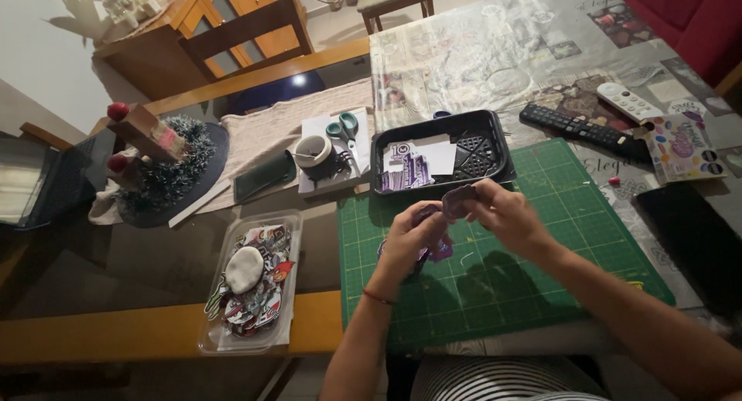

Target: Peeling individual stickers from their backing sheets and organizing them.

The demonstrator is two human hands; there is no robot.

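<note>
Both hands pinch one purple cutout (452, 202) over the green mat (556, 239): right hand (506, 214) at its three o'clock, left hand (411, 239) at seven.

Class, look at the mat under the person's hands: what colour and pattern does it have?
The cutting mat is green with a pale grid of lines, shown in the head view.

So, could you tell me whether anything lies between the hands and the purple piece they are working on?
Nothing visible does. Both the left hand and the right hand already hold the purple piece directly, above the green cutting mat. The black tray sits beyond it, apart.
</note>
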